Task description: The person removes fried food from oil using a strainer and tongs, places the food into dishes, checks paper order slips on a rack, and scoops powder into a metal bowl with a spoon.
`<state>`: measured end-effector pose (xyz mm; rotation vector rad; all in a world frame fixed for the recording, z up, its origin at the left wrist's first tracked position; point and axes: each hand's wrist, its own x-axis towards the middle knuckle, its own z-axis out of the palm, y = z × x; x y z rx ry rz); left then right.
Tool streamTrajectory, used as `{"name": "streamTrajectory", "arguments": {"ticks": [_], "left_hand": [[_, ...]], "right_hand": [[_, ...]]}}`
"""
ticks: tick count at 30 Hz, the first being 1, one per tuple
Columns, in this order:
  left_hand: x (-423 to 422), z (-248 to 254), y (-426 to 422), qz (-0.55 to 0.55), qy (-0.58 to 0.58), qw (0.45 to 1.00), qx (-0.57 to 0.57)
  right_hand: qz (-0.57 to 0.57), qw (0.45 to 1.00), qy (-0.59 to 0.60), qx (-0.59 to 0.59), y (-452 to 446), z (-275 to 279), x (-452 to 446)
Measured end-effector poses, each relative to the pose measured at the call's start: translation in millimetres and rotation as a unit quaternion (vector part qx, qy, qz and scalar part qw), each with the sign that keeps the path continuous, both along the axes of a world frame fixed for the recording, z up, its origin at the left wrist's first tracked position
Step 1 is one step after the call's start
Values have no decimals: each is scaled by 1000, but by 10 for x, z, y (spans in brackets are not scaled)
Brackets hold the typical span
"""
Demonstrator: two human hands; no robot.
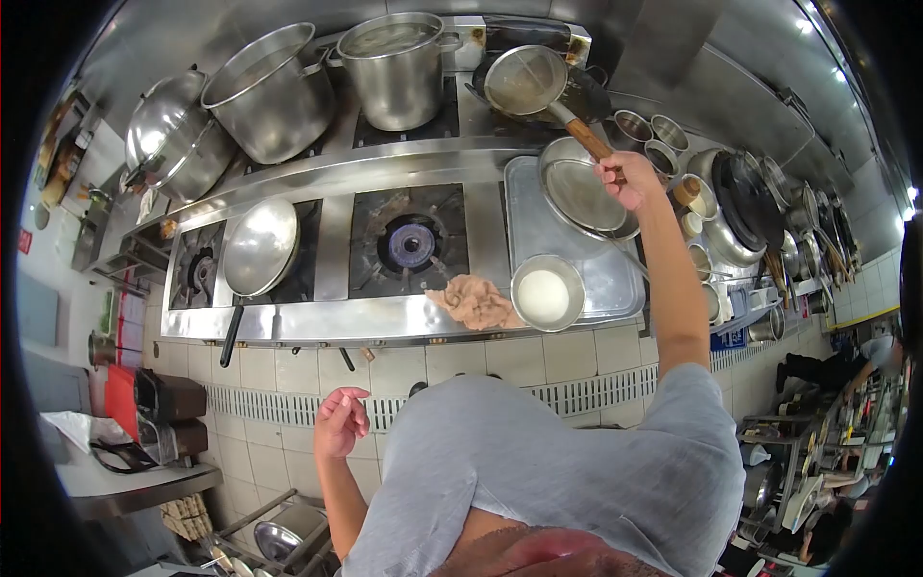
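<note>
My right hand is closed around the wooden handle of a round mesh strainer. The strainer is over a dark wok at the back of the stove. Below my right hand, a round metal strainer or lid lies on a metal tray. At the tray's front corner stands a metal pot with white contents. Beside it a crumpled brown cloth lies on the stove edge. My left hand hangs in front of the stove, loosely curled with fingers slightly apart, and nothing shows in it.
Two tall stockpots and a domed pot stand along the back. A frying pan rests on the left burner, its black handle jutting past the front edge. Several bowls and pans crowd the right side. The middle burner is bare.
</note>
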<state>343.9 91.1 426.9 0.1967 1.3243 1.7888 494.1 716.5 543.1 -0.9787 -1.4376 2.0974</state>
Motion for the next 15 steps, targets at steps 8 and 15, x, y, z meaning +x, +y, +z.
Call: {"name": "streamTrajectory", "arguments": {"ticks": [8,15], "left_hand": [[58,-89,-44,8,3,1000,11],[-42,-88,96,-35,11,999,11]], "right_hand": [[-7,991,101,-93,9,-58,229],[-52,978,177,-93,-447,-30,908]]}}
